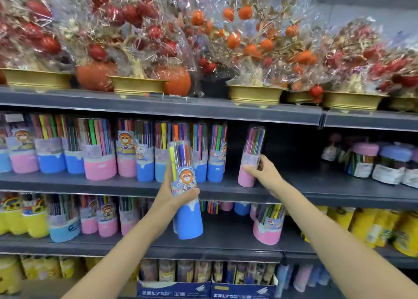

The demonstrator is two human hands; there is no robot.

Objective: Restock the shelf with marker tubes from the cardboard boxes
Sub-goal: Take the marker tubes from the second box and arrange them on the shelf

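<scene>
Blue plastic forms the base of the marker tube nearest the camera, held upright in front of the shelves by the left hand, whose fingers and thumb wrap its labelled middle, just above the blue base. The clear upper half shows the coloured pens inside. Judgement: the tube looks light and rigid, a stiff smooth cylinder; the glossy wall could slip, so the paper label band at mid-height is the sensible place to grip, and the tube should stay upright so the base lands flat. It hangs clear of the shelf, in front of the filled row. Further in, the right hand clasps a second tube with a pink base low on its right side, thumb across the front. This tube stands on, or just above, the middle shelf; contact with the board cannot be confirmed. It is slightly tilted and sits to the right of the row of stocked tubes, separated from the last one by a gap, with bare dark shelf beyond it. Judgement: placement of the pink tube is nearly done; the blue one is next, probably into that gap. Behind and above, wrapped ornamental trees in gold pots fill the top shelf. No cardboard boxes can be clearly identified as the source.
</scene>
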